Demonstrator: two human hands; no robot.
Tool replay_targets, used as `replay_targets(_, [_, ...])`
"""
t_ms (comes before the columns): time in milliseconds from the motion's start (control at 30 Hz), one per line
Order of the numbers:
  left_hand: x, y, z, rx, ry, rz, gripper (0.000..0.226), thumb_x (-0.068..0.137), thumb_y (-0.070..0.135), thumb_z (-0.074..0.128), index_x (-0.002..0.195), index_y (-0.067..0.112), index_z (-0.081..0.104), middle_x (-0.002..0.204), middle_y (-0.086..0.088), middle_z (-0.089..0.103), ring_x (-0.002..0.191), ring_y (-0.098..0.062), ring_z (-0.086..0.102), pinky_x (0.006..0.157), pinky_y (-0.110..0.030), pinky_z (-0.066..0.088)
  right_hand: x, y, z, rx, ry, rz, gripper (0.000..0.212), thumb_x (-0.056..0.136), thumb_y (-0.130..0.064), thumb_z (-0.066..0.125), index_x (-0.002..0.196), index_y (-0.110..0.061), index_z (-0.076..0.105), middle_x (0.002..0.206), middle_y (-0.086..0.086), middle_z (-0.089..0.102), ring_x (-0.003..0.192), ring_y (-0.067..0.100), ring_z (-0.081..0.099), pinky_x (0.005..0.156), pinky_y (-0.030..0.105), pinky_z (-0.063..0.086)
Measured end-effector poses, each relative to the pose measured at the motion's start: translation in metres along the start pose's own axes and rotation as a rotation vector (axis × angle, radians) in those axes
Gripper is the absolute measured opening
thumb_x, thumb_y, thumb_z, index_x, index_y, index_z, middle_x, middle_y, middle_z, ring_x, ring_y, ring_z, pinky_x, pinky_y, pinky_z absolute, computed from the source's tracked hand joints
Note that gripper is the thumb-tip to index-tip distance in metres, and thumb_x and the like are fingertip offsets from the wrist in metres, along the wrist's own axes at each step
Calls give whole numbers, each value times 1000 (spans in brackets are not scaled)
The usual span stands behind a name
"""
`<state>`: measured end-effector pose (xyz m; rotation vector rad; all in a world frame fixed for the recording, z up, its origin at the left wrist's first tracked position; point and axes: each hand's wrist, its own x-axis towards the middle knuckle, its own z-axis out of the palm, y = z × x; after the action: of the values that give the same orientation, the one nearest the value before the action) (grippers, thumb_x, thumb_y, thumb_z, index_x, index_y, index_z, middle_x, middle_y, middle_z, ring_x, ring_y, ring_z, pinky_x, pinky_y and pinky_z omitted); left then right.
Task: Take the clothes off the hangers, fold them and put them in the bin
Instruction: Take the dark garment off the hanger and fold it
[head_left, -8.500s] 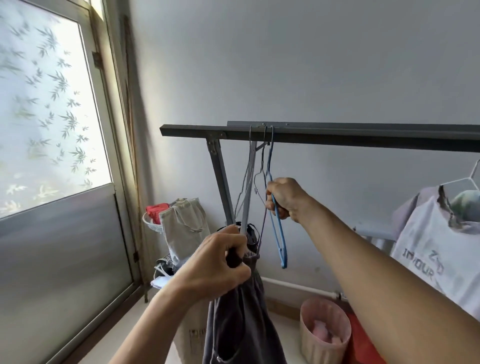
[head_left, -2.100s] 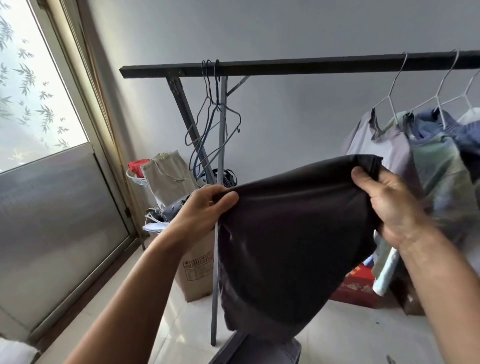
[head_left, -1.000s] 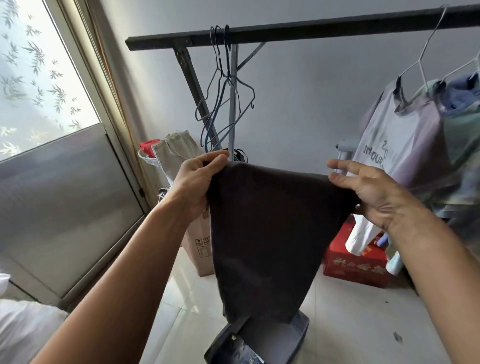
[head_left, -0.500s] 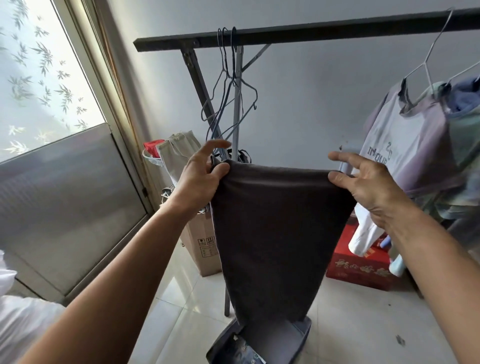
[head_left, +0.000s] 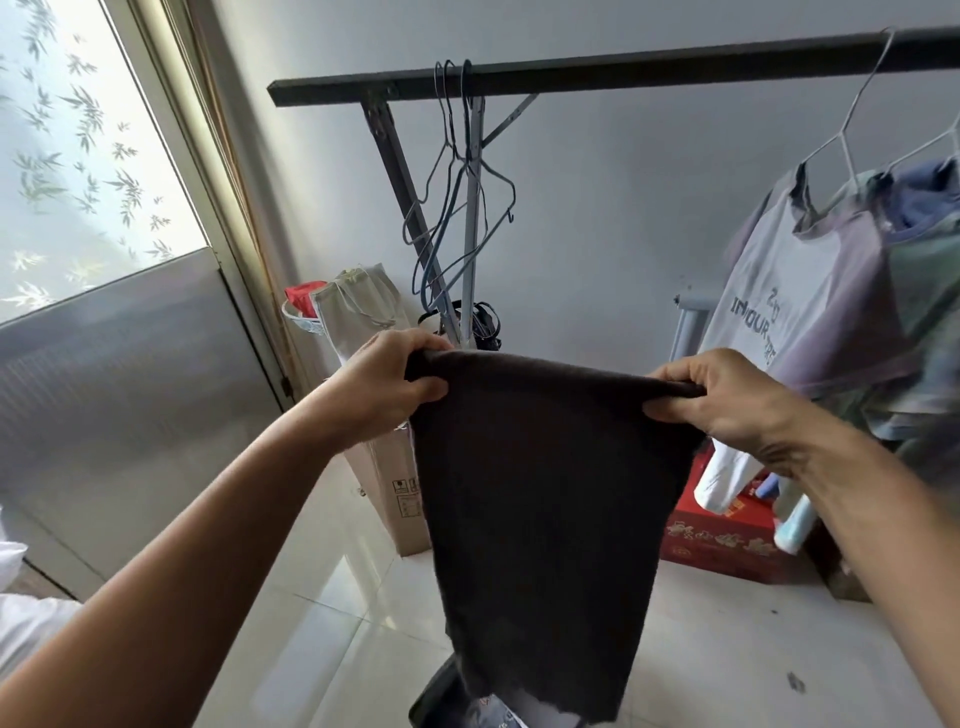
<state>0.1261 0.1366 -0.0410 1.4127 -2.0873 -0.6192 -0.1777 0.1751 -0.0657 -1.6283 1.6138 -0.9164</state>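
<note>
A dark grey garment (head_left: 540, 509) hangs folded in front of me, its top edge stretched level between both hands. My left hand (head_left: 387, 382) grips the left corner with curled fingers. My right hand (head_left: 727, 400) pinches the right corner. Directly below the cloth, a dark bin (head_left: 434, 699) shows at the bottom edge, mostly hidden. Several empty wire hangers (head_left: 457, 218) dangle from the black rail (head_left: 623, 70). A white and lilac printed T-shirt (head_left: 800, 312) and other clothes (head_left: 924, 249) stay on hangers at the right.
A glass door (head_left: 104, 291) fills the left side. A cardboard box (head_left: 395, 493) and a canvas bag (head_left: 358, 312) stand by the rack leg (head_left: 405, 197). A red box (head_left: 722, 540) lies on the white tiled floor (head_left: 332, 613) under the hanging clothes.
Both hands have closed tighter on the garment's top corners, fingers now curled over the edge. The cloth hangs straighter and lower toward the bin. The view has tilted slightly.
</note>
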Motion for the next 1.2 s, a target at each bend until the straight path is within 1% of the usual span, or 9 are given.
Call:
replay_targets(67, [-5,-2,-2,101,20,38,15,92,14,65,86,28,62,80,6,64,72,0,58,62,-10,41,-2,-4,-2,1,65,-59,14,86,-4,69,80,-15,75,77,6,74,69,10,65,69,22,50])
replay_targets(167, [-5,-10,-7,68,64,50,8,91,24,66,84,21,67,93,-1,56,83,-12,55,70,-20,43,-6,-8,-8,44,129,-149,7,85,-7,70,86,-13,74,86,7,72,75,11,63,71,18,49])
replay_targets(267, [-10,-12,-7,-441,53,-7,20,89,20,64,102,6,69,111,-8,60,94,-15,62,73,-20,53,-10,-7,-11,261,152,-211,16,77,-11,73,89,-21,72,92,-3,70,83,4,65,73,9,49])
replay_targets(367, [-13,-6,0,-864,42,-25,22,89,19,56,99,3,66,89,-5,72,83,-14,69,72,-22,58,-14,-11,-8,524,112,-242,21,66,-24,76,85,-17,75,87,2,73,83,14,68,76,21,56])
replay_targets(667, [-7,-3,11,-1260,143,-85,38,81,42,60,97,11,74,93,-9,75,81,-19,73,74,-33,62,-4,-33,17,903,289,-276,32,60,-29,80,85,-12,70,84,4,72,85,23,66,82,40,56])
replay_targets(767, [-20,-8,36,-1284,-109,-200,67,48,67,81,93,16,80,102,-9,76,90,-21,74,69,-32,61,2,-44,17,906,336,-282,24,65,-26,80,82,-15,68,86,8,67,86,24,62,82,41,54])
replay_targets(833, [-28,-17,59,-1278,-167,-224,91,26,58,94,101,11,73,100,-7,76,88,-18,74,68,-28,59,8,-48,15,867,353,-274,12,77,-18,77,81,-16,65,87,10,63,85,24,60,80,39,53])
replay_targets(1000, [-35,-27,93,-1104,-101,-184,34,69,18,81,100,6,74,109,-17,73,99,-27,70,82,-30,57,15,-46,10,863,386,-242,11,83,-13,74,80,-17,64,88,11,61,86,25,59,82,41,53])
replay_targets(1200, [-25,-9,73,-1149,33,-233,23,77,21,65,93,5,70,88,-10,76,77,-17,73,68,-25,59,16,-38,-9,768,457,-154,10,86,-18,70,79,-12,69,72,-2,72,80,21,67,79,44,59])
